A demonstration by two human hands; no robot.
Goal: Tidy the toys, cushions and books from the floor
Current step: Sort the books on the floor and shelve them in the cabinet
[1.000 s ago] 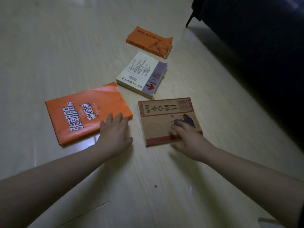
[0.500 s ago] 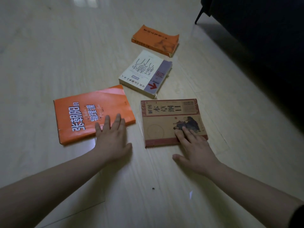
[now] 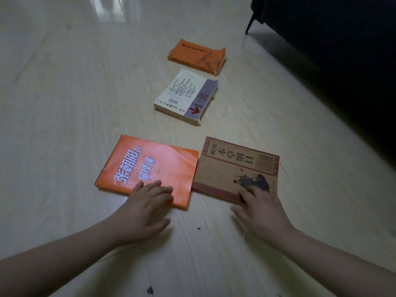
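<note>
1. The left hand (image 3: 145,209) is lying flat on the near edge of the large orange book (image 3: 154,166), with its fingers straight and close together and its thumb resting on the floor (image 3: 64,125). It is gripping nothing.
2. The right hand (image 3: 261,213) is lying with its fingers spread on the near right corner of the brown book (image 3: 233,168), thumb out to the side. It is also clamping nothing.
3. These two books are lying flat side by side. Whether their edges are touching, I cannot tell.
4. The white book (image 3: 186,95) is lying farther out. The small orange book (image 3: 197,56) is sitting beyond it, near the dark furniture (image 3: 332,50). No toys or cushions are showing.
5. The person seems to be gathering the two near books, so the tidying is looking barely begun.
6. Flat fingers on smooth covers are giving only friction. If the pressure is easing, a book may be skating off across the glossy floor rather than coming along.
7. If the two books are being pushed together, one cover could be riding under the other and creasing a corner. The large orange cover is already looking wrinkled.
8. Both books are sitting flush on the floor, so prying one up by a fingertip is risking a bent cover or a book flopping open.
</note>
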